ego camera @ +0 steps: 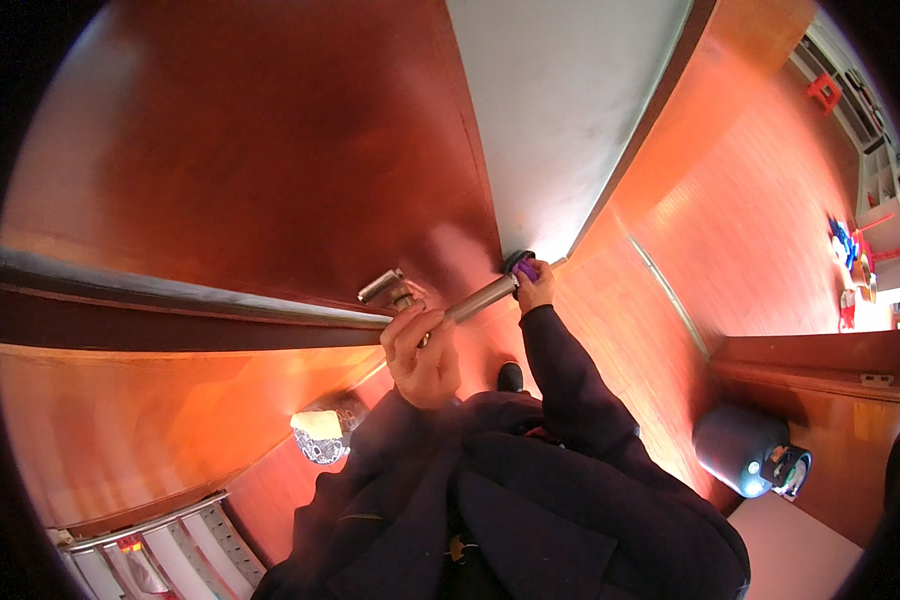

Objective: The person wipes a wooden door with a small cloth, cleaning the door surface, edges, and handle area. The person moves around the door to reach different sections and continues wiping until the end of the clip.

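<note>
My left hand [424, 356] has its fingers curled around the brass-coloured neck of a metal handle-like fitting [381, 286], which has a flat silvery crosspiece. Whether this fitting is fixed to the glossy reddish-brown wood panel [292, 150] behind it, I cannot tell. A grey metal tube [484, 298] slants up from beside my left hand towards my right hand [536, 289]. With my right hand I hold a purple piece [526, 268] against a black round part [517, 260] at the tube's upper end. These sit close to the pale wall panel [570, 112].
A dark cylinder [742, 450] stands at the right. On the left, a yellow cloth [319, 424] lies on a patterned round object [322, 450], above a metal step ladder or rack [172, 547]. A metal strip [667, 296] crosses the wood floor. A red stool [823, 94] stands farther off.
</note>
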A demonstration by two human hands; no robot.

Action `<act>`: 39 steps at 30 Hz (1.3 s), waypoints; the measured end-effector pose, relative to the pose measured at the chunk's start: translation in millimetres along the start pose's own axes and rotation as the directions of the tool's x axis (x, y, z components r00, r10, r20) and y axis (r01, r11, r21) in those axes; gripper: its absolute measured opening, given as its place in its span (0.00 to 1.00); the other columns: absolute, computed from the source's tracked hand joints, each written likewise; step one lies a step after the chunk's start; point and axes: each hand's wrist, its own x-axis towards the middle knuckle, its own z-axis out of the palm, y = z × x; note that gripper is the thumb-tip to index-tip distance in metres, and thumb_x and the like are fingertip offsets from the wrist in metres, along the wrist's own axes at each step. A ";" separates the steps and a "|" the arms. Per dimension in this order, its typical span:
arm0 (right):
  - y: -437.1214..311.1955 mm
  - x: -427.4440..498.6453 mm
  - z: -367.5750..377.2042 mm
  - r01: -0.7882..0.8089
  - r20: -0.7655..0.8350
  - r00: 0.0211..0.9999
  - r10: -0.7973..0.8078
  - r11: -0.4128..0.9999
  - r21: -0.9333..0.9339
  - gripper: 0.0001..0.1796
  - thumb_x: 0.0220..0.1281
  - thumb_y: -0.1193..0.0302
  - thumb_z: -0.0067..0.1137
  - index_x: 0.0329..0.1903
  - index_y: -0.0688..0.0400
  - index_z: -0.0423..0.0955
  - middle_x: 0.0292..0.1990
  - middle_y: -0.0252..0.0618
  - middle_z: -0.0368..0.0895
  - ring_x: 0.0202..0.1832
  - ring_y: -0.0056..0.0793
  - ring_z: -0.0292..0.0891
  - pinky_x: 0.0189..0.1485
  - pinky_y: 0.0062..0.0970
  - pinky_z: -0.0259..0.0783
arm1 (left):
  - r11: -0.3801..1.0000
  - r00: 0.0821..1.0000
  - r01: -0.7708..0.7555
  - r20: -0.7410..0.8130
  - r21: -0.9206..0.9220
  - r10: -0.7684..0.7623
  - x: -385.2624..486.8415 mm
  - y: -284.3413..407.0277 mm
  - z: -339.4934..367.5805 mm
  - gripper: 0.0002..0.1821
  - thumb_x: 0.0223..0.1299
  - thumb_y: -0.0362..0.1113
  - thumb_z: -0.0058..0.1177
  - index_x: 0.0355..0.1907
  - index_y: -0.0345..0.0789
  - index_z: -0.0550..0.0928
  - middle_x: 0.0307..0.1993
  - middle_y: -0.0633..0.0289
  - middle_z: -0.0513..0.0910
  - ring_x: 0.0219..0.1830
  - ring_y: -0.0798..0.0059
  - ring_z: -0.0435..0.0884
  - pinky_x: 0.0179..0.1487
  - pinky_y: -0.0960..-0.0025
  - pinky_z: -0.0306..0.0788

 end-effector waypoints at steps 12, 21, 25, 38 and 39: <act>-21.1 -40.0 10.0 -0.392 0.119 0.919 0.376 0.831 0.394 0.14 0.58 0.81 0.57 0.47 0.64 0.69 0.38 0.46 0.79 0.35 0.32 0.80 0.38 0.33 0.80 | 0.993 0.989 -0.097 0.108 -0.065 0.103 9.7 -8.7 -10.4 0.20 0.48 0.19 0.57 0.47 0.32 0.83 0.49 0.56 0.81 0.53 0.56 0.78 0.61 0.60 0.72; -87.4 -105.6 43.1 0.303 0.011 0.943 -0.333 0.872 0.385 0.26 0.57 0.82 0.60 0.59 0.60 0.68 0.44 0.37 0.77 0.49 0.26 0.75 0.55 0.26 0.72 | 0.951 0.938 -0.075 0.301 -0.301 0.169 16.9 -25.1 -35.4 0.26 0.52 0.21 0.57 0.58 0.32 0.79 0.60 0.50 0.77 0.64 0.46 0.72 0.65 0.53 0.70; -35.0 -95.1 73.7 -0.153 0.181 0.983 0.025 0.660 0.736 0.29 0.58 0.79 0.62 0.63 0.59 0.66 0.48 0.37 0.78 0.51 0.28 0.76 0.56 0.28 0.72 | 0.912 0.940 -0.058 0.285 -0.405 0.186 14.3 -29.4 -49.6 0.25 0.52 0.21 0.57 0.57 0.29 0.77 0.61 0.44 0.75 0.63 0.41 0.74 0.63 0.52 0.73; -121.3 -171.0 78.3 0.207 0.009 0.966 -0.259 0.791 0.576 0.21 0.55 0.90 0.50 0.50 0.59 0.68 0.46 0.36 0.78 0.50 0.27 0.78 0.58 0.29 0.73 | 0.853 0.901 0.317 0.413 -0.414 -0.134 -43.1 -87.9 -115.6 0.19 0.54 0.19 0.58 0.51 0.30 0.81 0.49 0.47 0.81 0.46 0.57 0.84 0.46 0.66 0.80; -130.6 -175.8 80.3 0.158 0.014 0.978 -0.207 0.789 0.593 0.21 0.55 0.91 0.49 0.50 0.59 0.68 0.46 0.35 0.78 0.49 0.27 0.78 0.57 0.29 0.74 | 0.853 0.901 0.319 0.412 -0.413 -0.137 -46.8 -93.4 -120.0 0.19 0.54 0.19 0.58 0.51 0.31 0.81 0.49 0.47 0.81 0.46 0.58 0.85 0.45 0.67 0.80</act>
